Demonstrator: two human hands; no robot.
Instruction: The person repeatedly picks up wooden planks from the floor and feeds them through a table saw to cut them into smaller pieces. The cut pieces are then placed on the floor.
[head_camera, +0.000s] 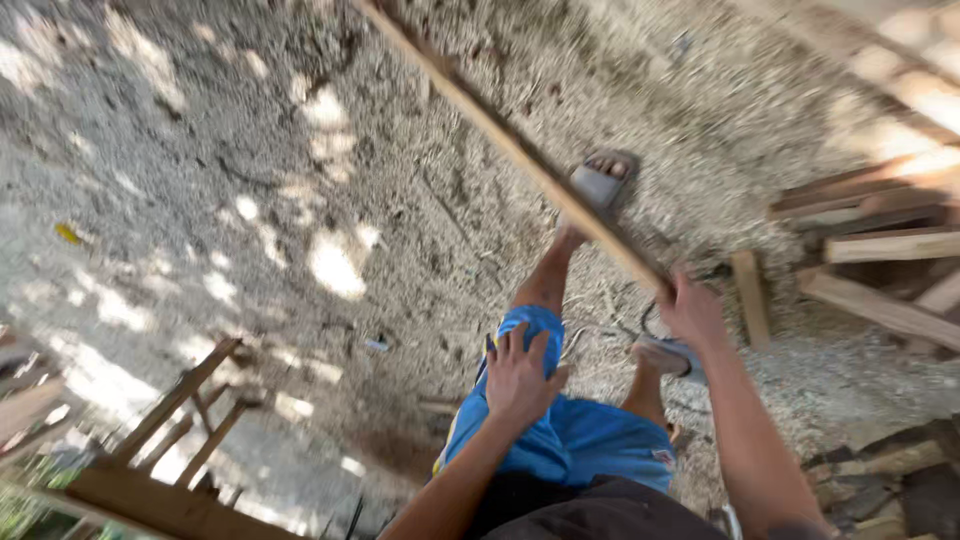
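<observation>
My right hand (688, 311) grips the near end of a long wooden plank (505, 140) that runs up and to the left across the view. Spread flat, my left hand (520, 375) rests on my raised left knee, on the blue shorts (575, 435). My left foot in a grey sandal (603, 182) is stretched forward under the plank. The other sandal (668, 357) sits on the ground just below my right hand.
Sawdust and gravel cover the ground (250, 200). Loose wooden boards (880, 250) are stacked at the right, with a short block (750, 297) near them. A wooden frame (170, 440) stands at the lower left. Stones (890, 480) lie at the lower right.
</observation>
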